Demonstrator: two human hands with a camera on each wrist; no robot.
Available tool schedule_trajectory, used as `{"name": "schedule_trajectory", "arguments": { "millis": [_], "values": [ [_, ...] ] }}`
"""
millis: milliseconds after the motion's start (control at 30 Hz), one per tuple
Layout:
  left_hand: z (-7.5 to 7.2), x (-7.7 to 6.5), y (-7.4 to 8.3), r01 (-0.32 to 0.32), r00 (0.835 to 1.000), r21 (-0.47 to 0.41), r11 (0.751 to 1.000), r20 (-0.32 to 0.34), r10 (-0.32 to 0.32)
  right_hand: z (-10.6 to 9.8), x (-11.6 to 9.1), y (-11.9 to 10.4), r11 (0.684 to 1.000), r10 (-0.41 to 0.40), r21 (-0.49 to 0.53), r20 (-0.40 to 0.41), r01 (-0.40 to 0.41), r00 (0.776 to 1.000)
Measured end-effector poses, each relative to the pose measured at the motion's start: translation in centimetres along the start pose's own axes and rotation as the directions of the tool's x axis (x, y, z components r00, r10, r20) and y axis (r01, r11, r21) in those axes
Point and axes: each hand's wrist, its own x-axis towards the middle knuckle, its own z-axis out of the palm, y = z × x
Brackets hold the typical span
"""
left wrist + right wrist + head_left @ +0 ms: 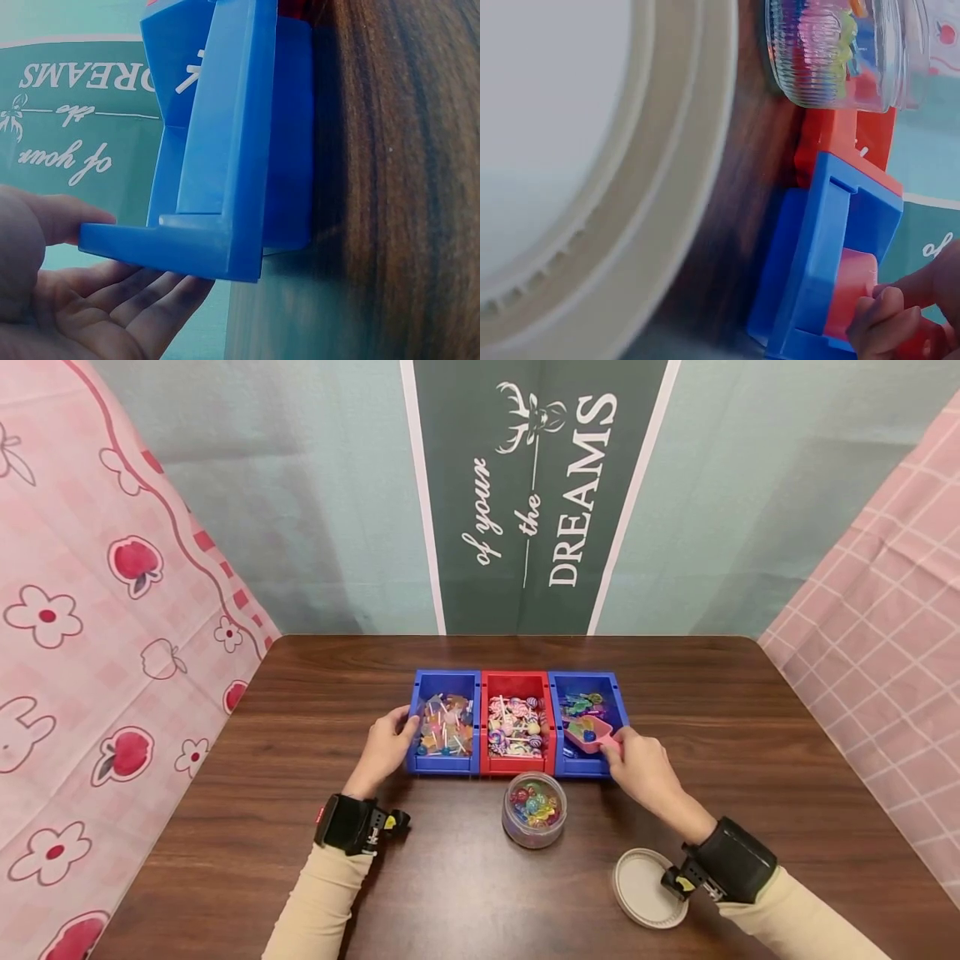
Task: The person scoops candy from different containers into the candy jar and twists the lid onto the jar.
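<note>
At the left, my left hand (386, 745) grips the side wall of a blue bin (444, 765), its thumb over the rim and fingers along the outside. That bin holds wrapped lollipops (447, 727). In the head view, my right hand (645, 763) holds a pink scoop (600, 737) by its handle, inside the other blue bin (583, 768) at the right. Several colourful candies, one dark blue, lie in the scoop. More wrapped candies (583, 704) are in the bin behind it. The right wrist view shows the fingers (889, 322) closed around the scoop's handle.
Between the blue bins stands a red bin (517, 766) of small lollipops. A clear jar (534, 837) with colourful wrapped candies stands open in front of it. Its round, pale lid (649, 893) lies on the wooden table (465, 893), below my right wrist.
</note>
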Motion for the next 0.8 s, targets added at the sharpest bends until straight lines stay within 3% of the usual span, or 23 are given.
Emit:
{"name": "schedule_trajectory", "arguments": {
  "millis": [467,800],
  "values": [
    [0.0,0.1,-0.1,0.007,1.0,0.013,1.0,0.005,-0.007,-0.4,-0.8,0.9,0.996,0.0,0.087,-0.086,0.008,0.996],
    [0.0,0.1,-0.1,0.006,1.0,0.009,1.0,0.007,-0.006,-0.2,-1.0,1.3,0.995,0.012,0.104,-0.067,-0.005,0.998]
  ]
}}
